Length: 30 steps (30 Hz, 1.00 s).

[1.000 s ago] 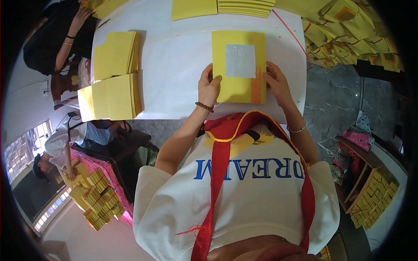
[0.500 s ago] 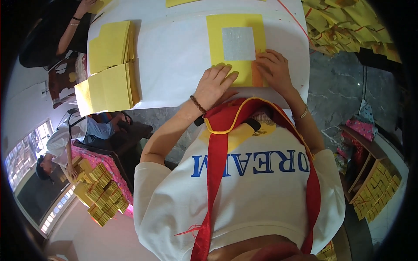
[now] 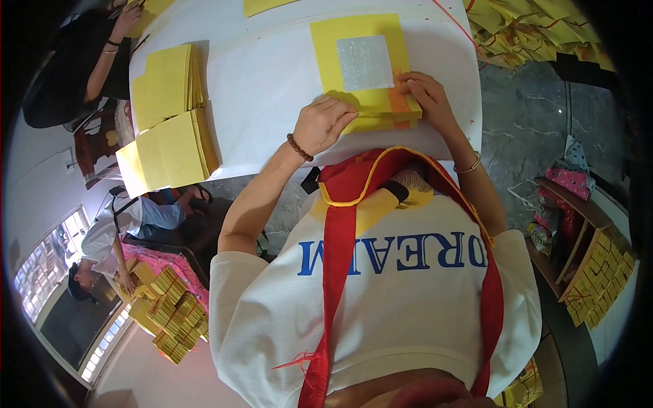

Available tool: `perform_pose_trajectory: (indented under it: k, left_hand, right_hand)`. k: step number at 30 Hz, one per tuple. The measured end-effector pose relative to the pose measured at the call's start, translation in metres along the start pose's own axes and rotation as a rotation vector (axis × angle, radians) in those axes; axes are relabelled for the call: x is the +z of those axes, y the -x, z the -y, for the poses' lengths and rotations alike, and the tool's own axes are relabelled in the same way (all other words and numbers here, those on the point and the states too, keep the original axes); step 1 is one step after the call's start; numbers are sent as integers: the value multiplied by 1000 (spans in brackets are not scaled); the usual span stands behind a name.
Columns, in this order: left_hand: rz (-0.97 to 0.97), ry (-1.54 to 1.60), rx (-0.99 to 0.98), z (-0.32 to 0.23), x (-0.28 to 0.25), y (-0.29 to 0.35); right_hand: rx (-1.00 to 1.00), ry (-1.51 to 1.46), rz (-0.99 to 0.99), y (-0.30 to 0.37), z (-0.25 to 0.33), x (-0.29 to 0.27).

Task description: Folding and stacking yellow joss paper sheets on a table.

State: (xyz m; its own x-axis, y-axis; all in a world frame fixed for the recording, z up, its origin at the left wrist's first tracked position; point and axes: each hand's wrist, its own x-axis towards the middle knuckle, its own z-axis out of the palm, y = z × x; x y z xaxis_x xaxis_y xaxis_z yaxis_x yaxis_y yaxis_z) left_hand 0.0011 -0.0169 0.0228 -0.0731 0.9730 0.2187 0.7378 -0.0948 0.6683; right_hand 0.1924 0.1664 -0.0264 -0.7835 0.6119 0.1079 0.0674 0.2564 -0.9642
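Observation:
A yellow paper sheet (image 3: pixel 326 51) with a silver square (image 3: pixel 364 63) and an orange strip lies on the white table in front of me. Its near edge is lifted and bent over into a narrow fold. My left hand (image 3: pixel 324 125) pinches the near left corner of that fold between thumb and fingers. At the right edge, beside the orange strip, my right hand (image 3: pixel 430 100) has its fingers curled onto the sheet, its thumb partly hidden.
Two stacks of yellow paper (image 3: pixel 163 85) stand at the table's left side. Many yellow paper pieces (image 3: pixel 537 30) are heaped at the far right. Another person's hand (image 3: pixel 126 20) is at the far left corner. Further left, a seated person handles yellow bundles (image 3: pixel 178 309).
The sheet's near edge has come up into a fold. My left hand has gone from lying flat on the sheet to pinching its corner; the right hand's fingers have curled in.

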Motion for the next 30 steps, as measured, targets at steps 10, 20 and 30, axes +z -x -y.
perform_pose_trajectory:
  k: [10,20,30]
  left_hand:
    - [19,168,-180,0,3,0]
    - [116,298,-431,6,2,-6]
    - [113,482,-616,18,2,-4]
  right_hand:
    - [12,41,-31,-1,-3,3]
    - [22,20,-61,0,-11,4]
    - [-125,252,1,8,-2,0]
